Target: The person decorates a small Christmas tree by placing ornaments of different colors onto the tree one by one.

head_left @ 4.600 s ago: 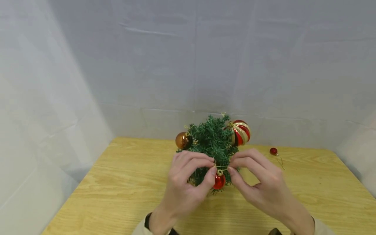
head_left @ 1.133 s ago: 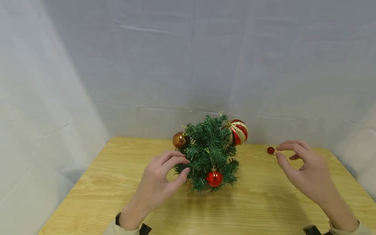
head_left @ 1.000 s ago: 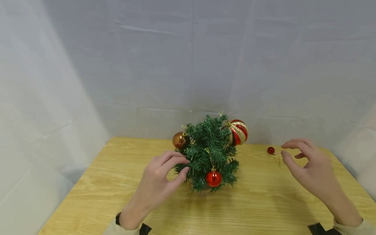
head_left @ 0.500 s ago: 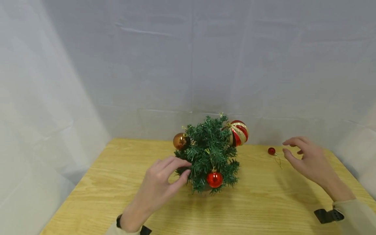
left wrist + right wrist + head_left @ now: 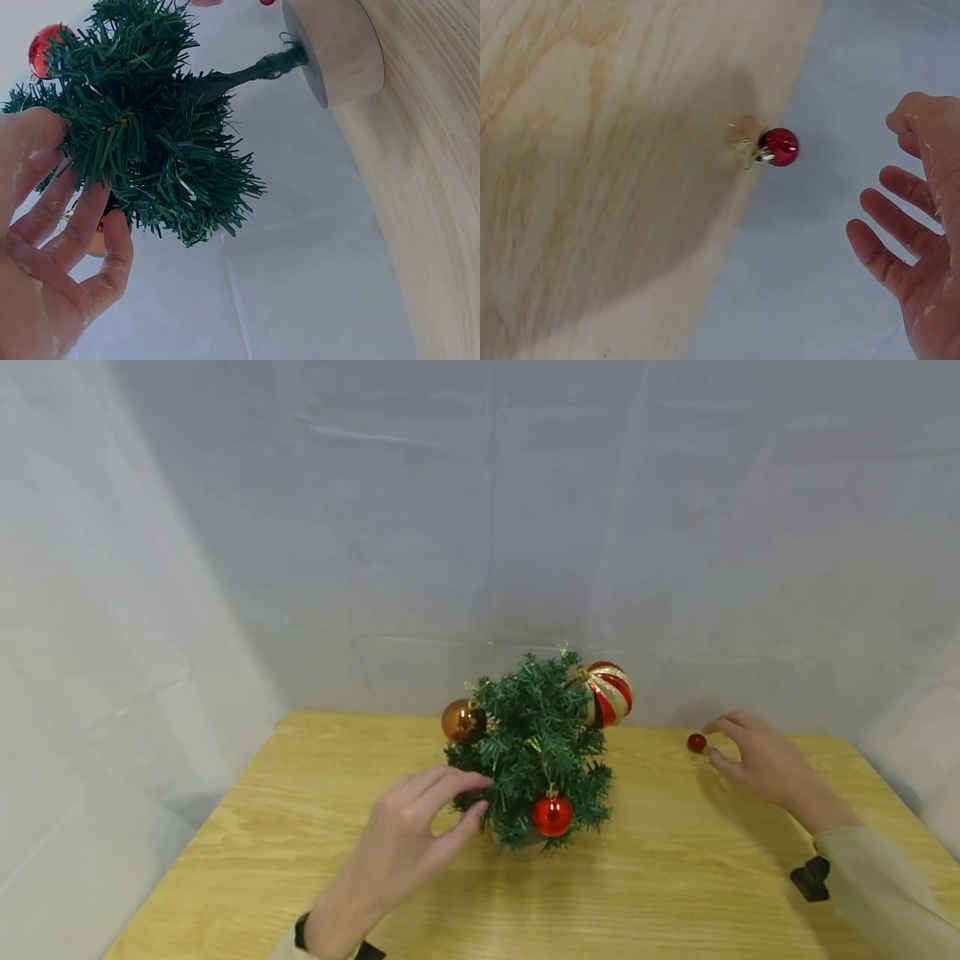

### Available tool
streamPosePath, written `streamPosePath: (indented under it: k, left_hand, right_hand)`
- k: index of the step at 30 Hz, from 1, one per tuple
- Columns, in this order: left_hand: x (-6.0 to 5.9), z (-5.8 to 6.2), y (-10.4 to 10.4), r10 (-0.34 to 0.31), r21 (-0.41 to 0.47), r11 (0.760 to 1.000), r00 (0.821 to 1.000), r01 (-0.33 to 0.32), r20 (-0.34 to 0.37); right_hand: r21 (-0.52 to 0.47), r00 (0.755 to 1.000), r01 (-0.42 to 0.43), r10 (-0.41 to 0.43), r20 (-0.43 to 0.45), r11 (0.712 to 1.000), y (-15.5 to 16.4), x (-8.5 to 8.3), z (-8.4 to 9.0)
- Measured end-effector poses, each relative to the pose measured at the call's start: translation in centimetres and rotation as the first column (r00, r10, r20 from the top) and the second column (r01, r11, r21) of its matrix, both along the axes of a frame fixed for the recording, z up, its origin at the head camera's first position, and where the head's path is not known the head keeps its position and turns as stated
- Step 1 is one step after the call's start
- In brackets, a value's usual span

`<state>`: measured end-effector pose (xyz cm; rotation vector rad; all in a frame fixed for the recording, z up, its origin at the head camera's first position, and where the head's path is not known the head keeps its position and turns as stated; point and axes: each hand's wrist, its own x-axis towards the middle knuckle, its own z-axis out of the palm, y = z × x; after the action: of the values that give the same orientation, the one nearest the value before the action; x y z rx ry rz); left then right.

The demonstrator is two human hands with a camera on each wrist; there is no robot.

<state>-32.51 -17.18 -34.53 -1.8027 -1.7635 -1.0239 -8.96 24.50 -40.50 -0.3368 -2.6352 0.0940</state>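
On the table (image 5: 300,827), left hand (image 5: 408,839) touches the tree (image 5: 536,743) low on its left side, fingers loosely bent, gripping nothing. 3 baubles hang there. Right hand (image 5: 757,760) sits spread just beside the loose red bauble (image 5: 697,743), not pinching. Step: pickup reach. Next move likely calls for pinching its gold loop.

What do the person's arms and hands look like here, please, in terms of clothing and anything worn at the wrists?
Both hands are bare, without gloves or rings that show. The right hand comes out of a loose beige sleeve with a small black strap piece at the cuff. The left hand has a dark band at the wrist, with a beige cuff edge just below it.
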Motion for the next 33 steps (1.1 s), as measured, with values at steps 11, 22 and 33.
streamPosePath:
  k: [11, 22, 33]
  left_hand:
    - [-0.4, 0.2, -0.2, -0.049, -0.048, 0.998, 0.999, 0.05, 0.01]
    - [-1.5, 0.3, -0.1, -0.141, -0.056, 0.989, 0.99, 0.14, -0.012]
    - [-3.4, 0.3, 0.1, -0.305, -0.058, 0.951, 0.951, 0.302, -0.048]
  right_hand:
    - [-0.104, 0.983, 0.083, -0.064, 0.17, 0.991, 1.1, -0.9, -1.7]
    - [-0.106, 0.974, 0.08, -0.055, 0.219, 0.991, 1.5, -1.7, -2.6]
    - [-0.098, 0.97, 0.129, -0.106, 0.218, 0.987, 0.3, -0.1, -3.2]
